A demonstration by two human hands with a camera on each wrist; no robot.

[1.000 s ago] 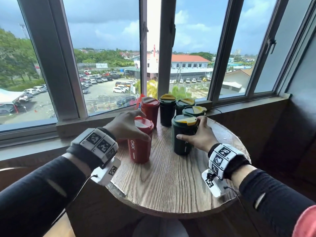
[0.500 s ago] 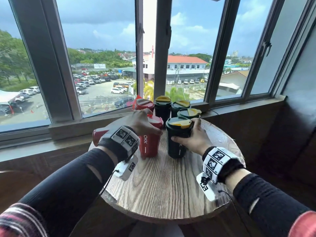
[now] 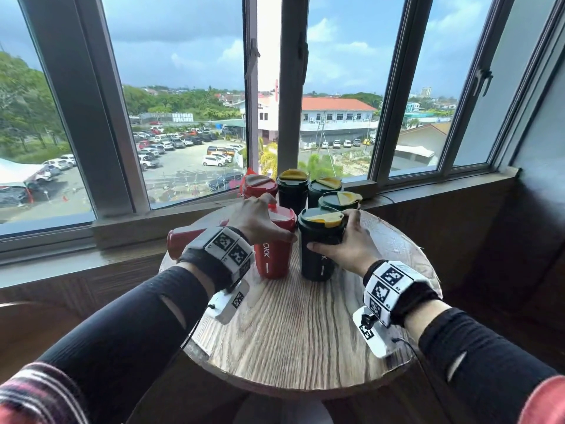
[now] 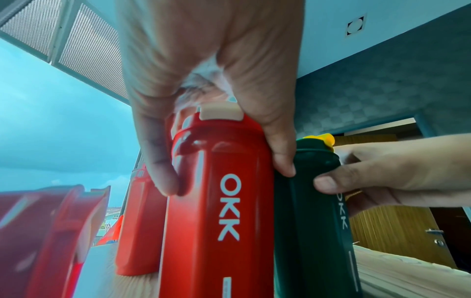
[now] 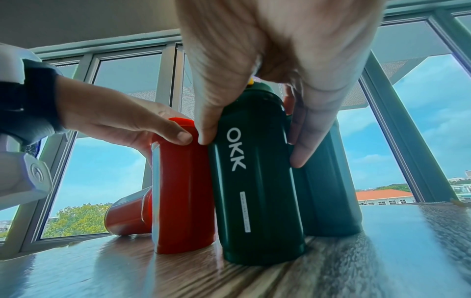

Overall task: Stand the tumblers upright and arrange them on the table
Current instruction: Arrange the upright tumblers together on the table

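Your left hand [image 3: 260,220] is wrapping down over the top of the red tumbler [image 3: 273,255], thumb and fingers curled round its upper body, and your right hand [image 3: 351,240] is gripping the dark green tumbler [image 3: 319,249] from its right side. Both are standing upright at the centre of the frame on the round wooden table [image 3: 305,332], and compared with a second ago you're holding them closer: they're now side by side, nearly touching, where a clear gap showed before. Your arms are reaching further up the frame than earlier. Behind them, in the upper middle, four more tumblers are standing in a cluster by the window sill [image 3: 428,185]. One red tumbler on its side [image 3: 189,240] is lying left of your left wrist.
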